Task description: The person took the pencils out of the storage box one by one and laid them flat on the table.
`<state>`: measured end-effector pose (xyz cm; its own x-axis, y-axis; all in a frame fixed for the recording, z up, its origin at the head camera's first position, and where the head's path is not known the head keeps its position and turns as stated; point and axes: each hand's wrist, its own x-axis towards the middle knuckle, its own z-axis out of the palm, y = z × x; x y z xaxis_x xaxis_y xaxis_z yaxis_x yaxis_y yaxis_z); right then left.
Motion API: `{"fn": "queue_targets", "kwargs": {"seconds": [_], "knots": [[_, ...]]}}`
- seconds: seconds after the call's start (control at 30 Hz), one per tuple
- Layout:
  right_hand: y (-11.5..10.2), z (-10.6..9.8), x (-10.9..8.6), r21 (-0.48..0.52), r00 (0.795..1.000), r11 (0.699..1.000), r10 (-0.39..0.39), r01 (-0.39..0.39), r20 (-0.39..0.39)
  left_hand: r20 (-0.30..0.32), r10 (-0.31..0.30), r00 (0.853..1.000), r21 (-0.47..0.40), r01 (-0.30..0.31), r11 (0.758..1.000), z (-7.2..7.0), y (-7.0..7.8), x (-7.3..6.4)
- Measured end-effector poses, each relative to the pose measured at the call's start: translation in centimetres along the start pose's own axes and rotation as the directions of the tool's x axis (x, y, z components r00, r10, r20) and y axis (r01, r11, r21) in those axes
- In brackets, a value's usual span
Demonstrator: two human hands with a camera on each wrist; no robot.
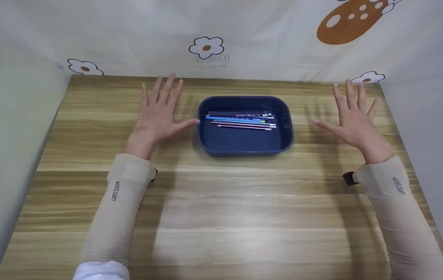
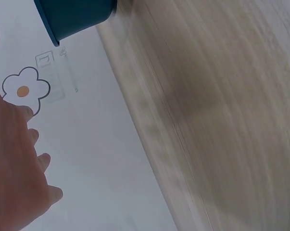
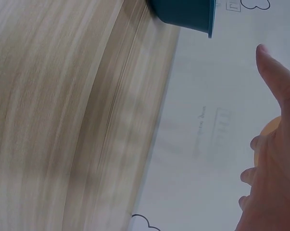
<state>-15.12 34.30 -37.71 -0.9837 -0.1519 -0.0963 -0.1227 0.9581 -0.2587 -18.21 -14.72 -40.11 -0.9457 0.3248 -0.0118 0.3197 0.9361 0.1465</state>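
A dark blue rectangular bin (image 1: 240, 149) with rounded corners stands toward the back of the table. Several pencils (image 1: 244, 126) lie side by side in it, along with a light blue pencil-like stick (image 1: 233, 119) that has a green end. My left hand (image 1: 157, 118) is spread with straight fingers to the left of the bin, its thumb tip near the rim. Farther off on the right, my right hand (image 1: 357, 122) is spread too, apart from the bin. Both hands hold nothing. Each wrist view shows only a corner of the bin's outside.
The wood-grain table (image 1: 244, 217) runs back to a white curtain (image 1: 143, 39) printed with flowers and orange shapes. Similar cloth hangs along the left and right sides. A dark strap piece (image 1: 349, 178) sticks out at the right wrist.
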Motion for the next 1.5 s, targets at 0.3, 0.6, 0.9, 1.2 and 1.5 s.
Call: {"fn": "queue_targets", "kwargs": {"seconds": [0.3, 0.6, 0.9, 1.2, 1.5], "knots": [[0.0, 0.0, -0.1, 0.010, 1.000, 1.000, -0.002, 0.002, 0.002, -0.001, 0.042, 0.999, -0.012, -0.042, 0.999, -0.2, 0.3, 0.0], [-0.3, 0.2, 0.1, 0.014, 1.000, 1.000, -0.005, 0.005, 0.010, 0.002, 0.090, 0.996, -0.006, -0.090, 0.996, 0.1, 0.7, -0.3], [-0.5, 0.4, 0.2, 0.015, 1.000, 1.000, -0.008, 0.008, 0.007, 0.000, 0.132, 0.991, -0.043, -0.132, 0.990, 0.5, 1.0, -0.2], [-0.6, 0.5, 0.3, 0.025, 1.000, 1.000, -0.012, 0.012, 0.019, 0.011, 0.153, 0.988, -0.059, -0.152, 0.987, 0.9, 1.4, -0.1], [-0.7, 0.7, 0.4, 0.031, 1.000, 0.999, -0.013, 0.012, 0.015, 0.030, 0.178, 0.984, -0.104, -0.174, 0.979, 1.2, 1.7, -0.2]]}}
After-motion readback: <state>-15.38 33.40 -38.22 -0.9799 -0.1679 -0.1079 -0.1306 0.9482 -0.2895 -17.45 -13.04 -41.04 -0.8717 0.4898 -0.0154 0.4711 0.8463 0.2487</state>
